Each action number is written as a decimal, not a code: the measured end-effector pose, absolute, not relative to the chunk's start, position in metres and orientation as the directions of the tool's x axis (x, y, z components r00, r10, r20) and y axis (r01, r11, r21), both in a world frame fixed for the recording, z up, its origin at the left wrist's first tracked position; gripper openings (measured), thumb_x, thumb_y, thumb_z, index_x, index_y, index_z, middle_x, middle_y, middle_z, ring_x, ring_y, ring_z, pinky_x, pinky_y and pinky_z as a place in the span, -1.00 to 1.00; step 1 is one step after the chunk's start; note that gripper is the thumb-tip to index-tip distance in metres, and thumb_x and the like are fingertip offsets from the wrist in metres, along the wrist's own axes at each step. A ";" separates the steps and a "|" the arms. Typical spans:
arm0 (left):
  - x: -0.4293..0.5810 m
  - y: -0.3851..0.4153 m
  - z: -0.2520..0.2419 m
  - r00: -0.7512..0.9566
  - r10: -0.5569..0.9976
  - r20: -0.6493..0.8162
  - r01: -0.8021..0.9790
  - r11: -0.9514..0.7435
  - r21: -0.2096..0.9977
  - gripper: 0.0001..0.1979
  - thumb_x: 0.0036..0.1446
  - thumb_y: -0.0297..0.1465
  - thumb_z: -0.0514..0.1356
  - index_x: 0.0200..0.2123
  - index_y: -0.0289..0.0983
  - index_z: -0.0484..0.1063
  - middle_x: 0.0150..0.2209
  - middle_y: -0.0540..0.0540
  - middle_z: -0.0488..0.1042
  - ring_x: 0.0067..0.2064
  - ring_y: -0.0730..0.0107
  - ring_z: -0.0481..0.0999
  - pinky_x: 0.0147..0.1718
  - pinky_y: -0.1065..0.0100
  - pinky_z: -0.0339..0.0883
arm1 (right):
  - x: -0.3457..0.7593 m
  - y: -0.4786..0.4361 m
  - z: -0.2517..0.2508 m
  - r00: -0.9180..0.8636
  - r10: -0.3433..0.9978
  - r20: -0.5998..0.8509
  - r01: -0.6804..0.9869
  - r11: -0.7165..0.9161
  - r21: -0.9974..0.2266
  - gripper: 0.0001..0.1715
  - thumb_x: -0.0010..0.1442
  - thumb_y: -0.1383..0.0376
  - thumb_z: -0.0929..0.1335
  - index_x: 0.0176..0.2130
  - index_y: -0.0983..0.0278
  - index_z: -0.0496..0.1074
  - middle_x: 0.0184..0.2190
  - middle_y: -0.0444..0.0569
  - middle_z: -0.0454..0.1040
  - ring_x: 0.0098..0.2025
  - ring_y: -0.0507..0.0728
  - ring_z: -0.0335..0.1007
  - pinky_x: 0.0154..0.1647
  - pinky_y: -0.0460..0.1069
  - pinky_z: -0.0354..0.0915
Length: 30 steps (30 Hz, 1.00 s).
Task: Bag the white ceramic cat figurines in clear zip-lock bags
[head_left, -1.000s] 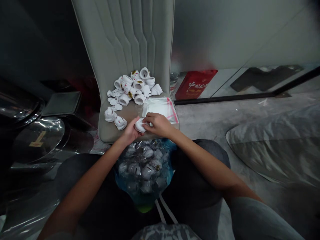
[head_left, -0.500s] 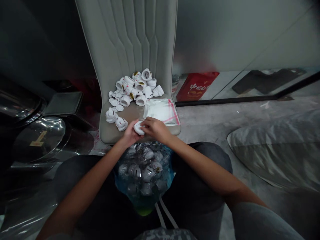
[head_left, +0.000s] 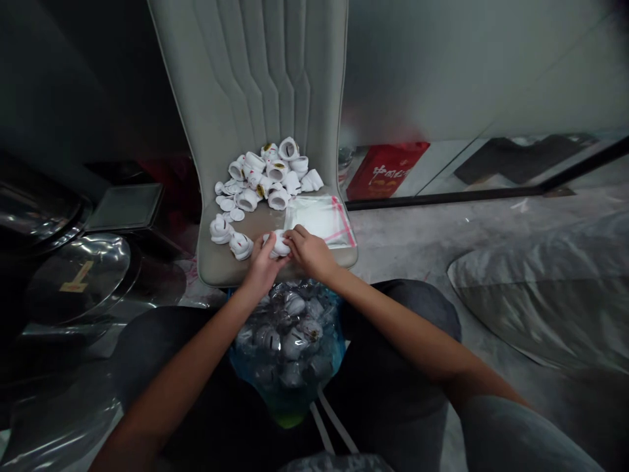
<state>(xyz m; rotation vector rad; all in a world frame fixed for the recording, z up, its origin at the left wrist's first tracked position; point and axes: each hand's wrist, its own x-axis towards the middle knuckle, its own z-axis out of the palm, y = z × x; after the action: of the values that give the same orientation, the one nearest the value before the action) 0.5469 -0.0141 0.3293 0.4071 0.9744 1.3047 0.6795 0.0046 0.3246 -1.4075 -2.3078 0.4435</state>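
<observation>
Grey chair seat [head_left: 221,267], heaped pieces [head_left: 265,177], left hand [head_left: 263,267], right hand [head_left: 310,254] gripping one white piece [head_left: 279,244]

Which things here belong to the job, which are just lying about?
Job: left hand, right hand, white piece between them, pile of white pieces, red-striped clear bag, wrapped pieces in blue bag.
Lying about: red bag, shiny metal disc, floor sheeting.

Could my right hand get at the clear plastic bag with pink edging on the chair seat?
Probably yes: the right hand sits just below the clear plastic bag, nothing between them, though it's touching a small white molded piece.
</observation>
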 end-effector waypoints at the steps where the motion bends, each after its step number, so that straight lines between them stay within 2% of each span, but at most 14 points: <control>1: 0.548 -0.013 0.331 -0.052 0.929 -0.367 -0.609 0.262 0.749 -0.74 0.11 -0.36 0.38 -0.28 -0.24 0.33 -0.30 0.05 0.53 -0.29 0.54 0.54 -0.17 0.44 0.44 | 0.679 0.005 0.325 -0.391 0.903 0.177 0.759 0.425 -0.493 -0.67 0.47 0.28 0.19 0.05 0.32 0.43 -0.02 0.12 0.46 -0.11 0.14 0.47 -0.13 -0.04 0.30; 4: 0.551 -0.007 0.335 -0.131 0.924 -0.359 -0.584 0.221 0.781 -0.67 0.05 -0.41 0.41 -0.20 -0.18 0.33 -0.28 0.10 0.50 -0.27 0.56 0.54 -0.17 0.47 0.43 | 0.678 0.009 0.325 -0.325 0.919 0.224 0.699 0.393 -0.597 -0.71 0.45 0.29 0.20 0.00 0.31 0.45 -0.06 0.11 0.48 -0.10 0.15 0.46 -0.09 -0.03 0.32; 6: 0.553 -0.004 0.336 -0.190 0.921 -0.340 -0.562 0.182 0.807 -0.56 0.01 -0.46 0.43 -0.10 -0.11 0.33 -0.22 0.10 0.49 -0.21 0.53 0.55 -0.20 0.52 0.42 | 0.677 0.013 0.324 -0.277 0.922 0.270 0.627 0.387 -0.676 -0.72 0.43 0.30 0.21 -0.05 0.30 0.47 -0.10 0.10 0.50 -0.08 0.16 0.46 -0.05 -0.01 0.33; 9: 0.551 0.003 0.340 -0.257 0.932 -0.255 -0.451 0.118 0.885 -0.35 -0.07 -0.52 0.45 0.07 -0.06 0.29 -0.08 0.01 0.46 0.00 0.37 0.52 -0.21 0.56 0.39 | 0.672 0.023 0.321 -0.190 0.952 0.240 0.487 0.304 -0.819 -0.73 0.41 0.30 0.22 -0.12 0.30 0.48 -0.23 0.04 0.54 -0.18 0.14 0.49 -0.11 -0.02 0.37; 11: 0.544 0.008 0.347 -0.260 0.958 -0.122 -0.289 0.043 0.956 -0.29 -0.06 -0.52 0.45 0.13 -0.09 0.27 0.05 -0.09 0.41 0.19 0.22 0.41 -0.11 0.50 0.39 | 0.668 0.033 0.321 -0.195 0.975 0.108 0.380 0.176 -0.908 -0.70 0.40 0.26 0.22 -0.22 0.32 0.49 -0.41 -0.03 0.52 -0.33 0.11 0.49 -0.24 -0.05 0.38; 13: 0.534 0.014 0.357 -0.200 0.979 0.042 -0.073 -0.057 0.996 -0.32 -0.03 -0.48 0.44 0.14 -0.13 0.28 0.13 -0.18 0.36 0.31 0.08 0.27 0.04 0.37 0.36 | 0.665 0.046 0.323 -0.246 0.969 -0.011 0.287 0.062 -0.956 -0.60 0.42 0.19 0.19 -0.30 0.33 0.47 -0.53 -0.09 0.45 -0.44 0.09 0.46 -0.35 -0.07 0.36; 15: 0.523 0.021 0.366 -0.097 0.979 0.177 0.164 -0.160 0.973 -0.38 -0.01 -0.45 0.43 0.12 -0.16 0.32 0.18 -0.23 0.32 0.36 -0.02 0.18 0.17 0.24 0.27 | 0.664 0.062 0.327 -0.252 0.968 -0.011 0.265 0.058 -0.963 -0.54 0.43 0.14 0.16 -0.29 0.33 0.47 -0.52 -0.10 0.45 -0.44 0.08 0.46 -0.36 -0.08 0.35; 17: 0.515 0.027 0.370 0.002 0.972 0.236 0.388 -0.218 0.896 -0.42 -0.02 -0.45 0.43 0.09 -0.18 0.37 0.19 -0.24 0.31 0.36 -0.10 0.14 0.27 0.12 0.13 | 0.665 0.079 0.331 -0.204 0.976 0.082 0.360 0.153 -0.920 -0.60 0.42 0.17 0.18 -0.20 0.33 0.49 -0.40 -0.05 0.51 -0.36 0.09 0.47 -0.28 -0.06 0.36; 19: 0.509 0.032 0.368 0.062 0.972 0.229 0.567 -0.223 0.793 -0.46 -0.02 -0.49 0.41 0.06 -0.20 0.41 0.17 -0.26 0.32 0.34 -0.18 0.15 0.33 0.00 -0.03 | 0.665 0.094 0.334 -0.174 0.970 0.168 0.540 0.237 -0.808 -0.68 0.38 0.22 0.23 -0.10 0.35 0.49 -0.22 0.04 0.55 -0.22 0.12 0.48 -0.13 -0.02 0.36; 21: 0.506 0.037 0.361 0.097 0.976 0.197 0.677 -0.210 0.705 -0.49 -0.03 -0.55 0.38 0.03 -0.21 0.45 0.12 -0.28 0.36 0.31 -0.23 0.18 0.35 -0.10 -0.17 | 0.663 0.107 0.333 -0.163 0.968 0.190 0.703 0.249 -0.666 -0.64 0.35 0.22 0.26 0.02 0.38 0.45 -0.03 0.17 0.50 -0.07 0.20 0.47 -0.03 0.03 0.33; 23: 0.501 0.043 0.355 0.137 0.975 0.174 0.719 -0.218 0.659 -0.52 -0.05 -0.58 0.38 -0.02 -0.21 0.48 0.07 -0.27 0.42 0.28 -0.25 0.22 0.35 -0.14 -0.23 | 0.657 0.118 0.330 -0.148 0.977 0.156 0.814 0.210 -0.541 -0.53 0.35 0.17 0.28 0.13 0.40 0.36 0.12 0.28 0.41 0.02 0.28 0.45 -0.02 0.07 0.33; 25: 0.495 0.048 0.352 0.166 0.972 0.165 0.715 -0.234 0.658 -0.56 -0.07 -0.56 0.41 -0.08 -0.21 0.51 0.01 -0.24 0.46 0.23 -0.23 0.27 0.34 -0.14 -0.17 | 0.652 0.125 0.326 -0.134 0.987 0.086 0.880 0.159 -0.449 -0.48 0.35 0.17 0.27 0.19 0.41 0.29 0.15 0.32 0.40 0.04 0.33 0.45 -0.05 0.09 0.33; 27: 0.488 0.051 0.354 0.178 0.970 0.169 0.721 -0.245 0.648 -0.64 -0.02 -0.50 0.41 -0.11 -0.21 0.51 -0.02 -0.21 0.47 0.18 -0.15 0.34 0.32 -0.11 -0.03 | 0.648 0.129 0.324 -0.128 0.991 0.025 0.917 0.128 -0.379 -0.51 0.37 0.24 0.23 0.20 0.41 0.28 0.07 0.31 0.47 0.03 0.33 0.48 -0.07 0.08 0.33; 30: 0.479 0.052 0.362 0.220 0.954 0.205 0.787 -0.298 0.540 -0.68 0.13 -0.45 0.30 -0.02 -0.24 0.47 0.03 -0.21 0.44 0.14 -0.02 0.39 0.24 -0.01 0.17 | 0.651 0.128 0.328 -0.125 0.992 0.027 0.940 0.128 -0.317 -0.59 0.35 0.32 0.20 0.12 0.36 0.39 -0.02 0.28 0.54 0.00 0.33 0.50 -0.09 0.07 0.32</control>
<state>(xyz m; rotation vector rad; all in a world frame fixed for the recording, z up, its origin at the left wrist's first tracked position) 0.4788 0.0516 0.3615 2.1791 1.6254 0.7288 0.6512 0.1284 0.3279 -1.9062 -2.1721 0.3273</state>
